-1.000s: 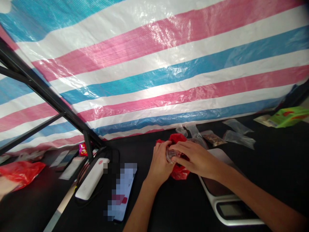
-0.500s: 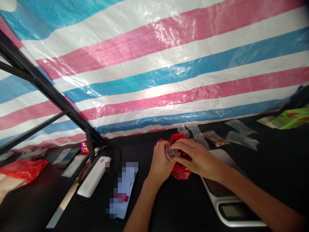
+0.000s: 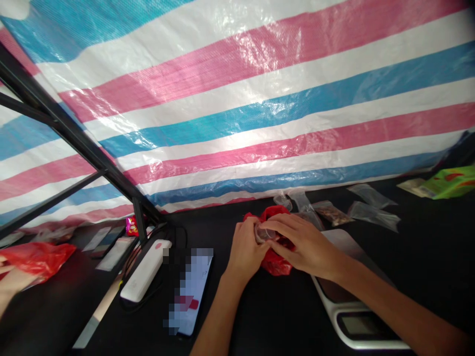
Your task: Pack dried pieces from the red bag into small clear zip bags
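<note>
Near the table's middle, my left hand (image 3: pixel 245 247) is closed around a small clear plastic holder (image 3: pixel 265 232) with a rounded rim; whether it is a bag or a cup I cannot tell. From the right, my right hand (image 3: pixel 302 242) reaches over it, thumb and fingers curled in at its edge. Under and behind both hands lies a crumpled red plastic bag (image 3: pixel 276 264), largely covered by them. What is inside the red bag is mostly hidden. A white kitchen scale (image 3: pixel 339 316) sits below my right forearm.
At the back right lie clear bags (image 3: pixel 374 215), a bag of brown bits (image 3: pixel 330 211) and a green packet (image 3: pixel 449 183). Left are a phone (image 3: pixel 195 291), a white power strip (image 3: pixel 146 272) and a black frame (image 3: pixel 74 138). Another person's hand (image 3: pixel 17 282) touches a red bag (image 3: pixel 44 259).
The clear plastic holder has shifted and tilted slightly between my fingers. Both hands stay over the red bag. The whole view has slid a little to the right.
</note>
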{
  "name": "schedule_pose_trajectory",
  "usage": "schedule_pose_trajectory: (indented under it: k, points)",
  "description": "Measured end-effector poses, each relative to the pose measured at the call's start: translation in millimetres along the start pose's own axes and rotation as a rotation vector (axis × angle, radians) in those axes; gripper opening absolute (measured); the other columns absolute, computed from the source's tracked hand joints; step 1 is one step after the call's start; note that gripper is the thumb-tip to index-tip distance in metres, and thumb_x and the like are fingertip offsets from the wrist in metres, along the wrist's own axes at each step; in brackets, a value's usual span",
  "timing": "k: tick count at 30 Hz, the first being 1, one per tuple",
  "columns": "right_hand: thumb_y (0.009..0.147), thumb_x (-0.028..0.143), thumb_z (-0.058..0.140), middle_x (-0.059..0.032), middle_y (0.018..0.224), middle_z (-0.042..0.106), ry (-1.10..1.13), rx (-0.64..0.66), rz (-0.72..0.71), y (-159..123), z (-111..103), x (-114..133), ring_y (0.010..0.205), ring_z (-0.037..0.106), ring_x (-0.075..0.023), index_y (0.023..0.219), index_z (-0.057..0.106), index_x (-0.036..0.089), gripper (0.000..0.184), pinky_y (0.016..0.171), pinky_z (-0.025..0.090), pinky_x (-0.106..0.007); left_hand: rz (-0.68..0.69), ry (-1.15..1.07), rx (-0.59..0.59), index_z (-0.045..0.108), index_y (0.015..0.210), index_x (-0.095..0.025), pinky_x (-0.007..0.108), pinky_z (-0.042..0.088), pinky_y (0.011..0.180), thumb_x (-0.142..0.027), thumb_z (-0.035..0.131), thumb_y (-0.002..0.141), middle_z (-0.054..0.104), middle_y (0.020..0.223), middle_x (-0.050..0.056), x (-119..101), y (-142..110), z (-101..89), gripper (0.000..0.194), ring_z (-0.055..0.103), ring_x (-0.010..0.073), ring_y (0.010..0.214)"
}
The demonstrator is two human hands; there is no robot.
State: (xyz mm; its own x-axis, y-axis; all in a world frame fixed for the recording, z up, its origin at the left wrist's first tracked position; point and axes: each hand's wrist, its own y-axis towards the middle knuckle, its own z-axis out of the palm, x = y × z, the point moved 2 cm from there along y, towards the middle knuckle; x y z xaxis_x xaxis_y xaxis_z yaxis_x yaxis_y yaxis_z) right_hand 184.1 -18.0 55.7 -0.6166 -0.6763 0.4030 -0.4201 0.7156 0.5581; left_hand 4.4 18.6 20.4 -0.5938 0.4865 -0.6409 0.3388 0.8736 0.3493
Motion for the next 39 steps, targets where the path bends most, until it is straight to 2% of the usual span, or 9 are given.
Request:
schedule_pose_trajectory:
  k: [6,10,13,18,20,25,31,35,39]
  points:
    - [0.100,0.026,0.062,-0.0084,0.123,0.073,-0.090,-0.047,-0.017,-1,-1,-2,0.112,0.069,-0.0263,0.129,0.065,0.028,0.028,0.100,0.054,-0.043,0.096,0.028,0.059,0.061,0.116,-0.022,0.039,0.047,0.093,-0.023,0.066,0.095,0.072,0.113,0.005,-2,0,-3.4,0.021,0.064,0.0256,0.101]
    - [0.099,0.038,0.065,-0.0071,0.117,0.077,-0.084,-0.083,0.080,-1,-6,-10,0.102,0.073,-0.0261,0.122,0.066,0.027,0.026,0.095,0.056,-0.042,0.096,0.053,0.025,0.063,0.114,-0.023,0.038,0.045,0.094,-0.026,0.063,0.098,0.074,0.113,0.005,-4,1,-5.7,0.016,0.065,0.0247,0.101]
    - [0.098,0.038,0.064,-0.0077,0.118,0.077,-0.091,-0.123,0.158,1,-11,-16,0.105,0.073,-0.0270,0.124,0.065,0.026,0.029,0.096,0.056,-0.042,-0.020,0.063,-0.083,0.063,0.108,-0.024,0.038,0.044,0.091,-0.033,0.058,0.102,0.075,0.104,0.004,0,4,-11.0,0.012,0.067,0.0238,0.095]
    - [0.089,0.025,0.065,-0.0056,0.107,0.076,-0.160,0.079,0.196,0,-5,-22,0.099,0.070,-0.0263,0.110,0.065,0.025,0.021,0.092,0.051,-0.042,-0.341,-0.019,-0.299,0.056,0.099,-0.025,0.032,0.044,0.074,-0.045,0.054,0.102,0.072,0.092,0.004,14,8,-24.7,0.021,0.067,0.0234,0.080]
    - [0.087,0.019,0.064,-0.0065,0.104,0.075,-0.220,0.136,0.218,-3,-1,-26,0.101,0.067,-0.0276,0.107,0.065,0.024,0.020,0.092,0.048,-0.043,-0.435,-0.044,-0.331,0.052,0.097,-0.025,0.032,0.044,0.072,-0.048,0.053,0.101,0.071,0.089,0.005,21,9,-27.9,0.023,0.068,0.0240,0.080]
    - [0.082,0.006,0.058,-0.0072,0.105,0.074,-0.286,0.204,0.232,-9,1,-33,0.106,0.064,-0.0284,0.102,0.063,0.023,0.026,0.093,0.043,-0.043,-0.630,-0.083,-0.100,0.054,0.095,-0.022,0.038,0.049,0.082,-0.057,0.059,0.095,0.074,0.093,0.012,40,7,-25.6,0.035,0.072,0.0309,0.092]
    - [0.078,0.001,0.061,-0.0052,0.108,0.075,-0.139,0.243,0.212,-12,1,-30,0.109,0.065,-0.0264,0.106,0.067,0.025,0.037,0.098,0.042,-0.042,-0.609,-0.490,0.136,0.060,0.108,-0.017,0.035,0.052,0.094,-0.065,0.063,0.092,0.074,0.110,0.011,31,-2,-22.9,0.051,0.069,0.0260,0.107]
    - [0.081,0.001,0.062,-0.0081,0.118,0.074,-0.190,0.264,0.139,-13,7,-25,0.119,0.060,-0.0302,0.115,0.070,0.024,0.042,0.104,0.040,-0.048,-0.601,-0.653,0.278,0.053,0.116,-0.017,0.032,0.055,0.090,-0.043,0.082,0.084,0.071,0.111,0.009,16,-8,-15.4,0.050,0.069,0.0216,0.103]
    - [0.079,0.002,0.064,-0.0093,0.115,0.074,-0.236,0.293,0.171,-13,9,-24,0.116,0.061,-0.0313,0.110,0.072,0.021,0.038,0.100,0.041,-0.047,-0.560,-0.725,0.227,0.050,0.113,-0.018,0.028,0.055,0.081,-0.018,0.078,0.078,0.069,0.100,0.003,14,-7,-6.9,0.045,0.067,0.0158,0.089]
